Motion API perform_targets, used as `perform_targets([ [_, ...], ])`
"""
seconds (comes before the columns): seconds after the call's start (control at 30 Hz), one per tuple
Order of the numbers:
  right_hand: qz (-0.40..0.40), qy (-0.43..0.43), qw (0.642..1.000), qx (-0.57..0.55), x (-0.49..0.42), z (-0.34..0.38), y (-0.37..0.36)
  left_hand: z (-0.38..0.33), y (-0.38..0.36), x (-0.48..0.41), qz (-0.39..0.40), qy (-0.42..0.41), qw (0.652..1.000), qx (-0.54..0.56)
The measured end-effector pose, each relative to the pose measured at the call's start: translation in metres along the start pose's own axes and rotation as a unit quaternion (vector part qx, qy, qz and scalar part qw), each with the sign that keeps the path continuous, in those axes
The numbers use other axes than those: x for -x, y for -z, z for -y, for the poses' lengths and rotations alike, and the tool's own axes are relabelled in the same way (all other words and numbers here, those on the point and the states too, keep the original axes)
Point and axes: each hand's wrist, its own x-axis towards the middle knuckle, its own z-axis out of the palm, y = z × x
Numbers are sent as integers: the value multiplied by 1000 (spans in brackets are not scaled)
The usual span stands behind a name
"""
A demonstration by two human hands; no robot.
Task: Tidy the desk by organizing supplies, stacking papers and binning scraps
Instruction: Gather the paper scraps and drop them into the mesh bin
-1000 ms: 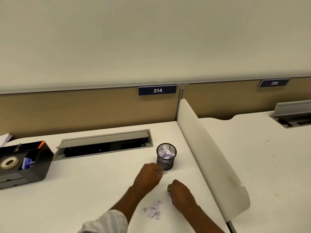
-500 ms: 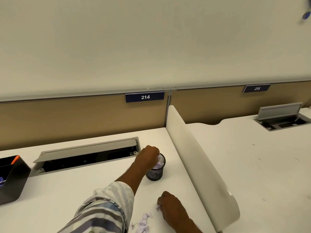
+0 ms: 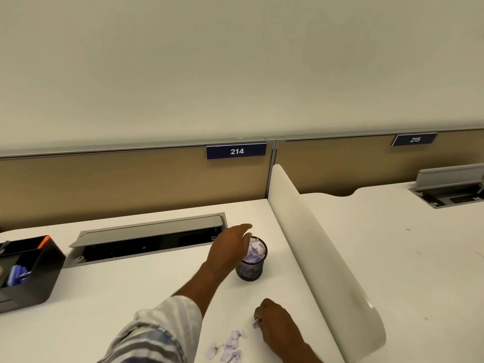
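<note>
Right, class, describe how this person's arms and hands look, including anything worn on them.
Both hands are bare: the left hand and right hand show no gloves or watch. The left arm wears a loose sleeve, white with grey and blue stripes, ending partway up the forearm. The right arm is uncovered as far as the picture shows.

An open-plan office with numbered workstations. At centre, a blue plate reading 214 sits on a low tan partition; a plate reading 215 marks the next bay at upper right. A curved white divider separates the two white counters, each with a recessed cable hatch standing open. A black organizer with stationery stands at the left edge.
</note>
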Motion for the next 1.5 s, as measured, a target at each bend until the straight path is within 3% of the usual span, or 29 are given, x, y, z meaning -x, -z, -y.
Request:
perform_targets([
  [0.1,11,-13,1000,13,2,6,5,24,-6,39,-32,37,998,34],
  [0.2,3,-7,1000,18,7,9,7,58,-25,98,12,60,998,-18],
  [0.33,-62,29,998,5,13,7,6,80,-43,171,30,-9,996,-86],
  [0.43,-41,-20,998,-39,16,10,13,89,-59,196,-27,-51,987,-152],
  [0.53,-61,-46,993,-88,13,12,26,87,-57,199,4,-55,982,-179],
  [0.87,-196,-31,965,-171,-43,29,111,94,-59,192,-34,-44,986,-156],
  [0.97,-188,-6,975,-122,-66,35,130,95,-59,190,-43,-44,986,-152],
  [1.27,-56,12,998,-2,-110,44,132,99,-57,189,-18,-41,990,-131],
  [1.4,-71,17,997,-19,-107,46,127,101,-60,193,-11,-26,994,-103],
  [1.5,-125,35,991,-30,-97,49,122,101,-61,195,23,-7,996,-87],
])
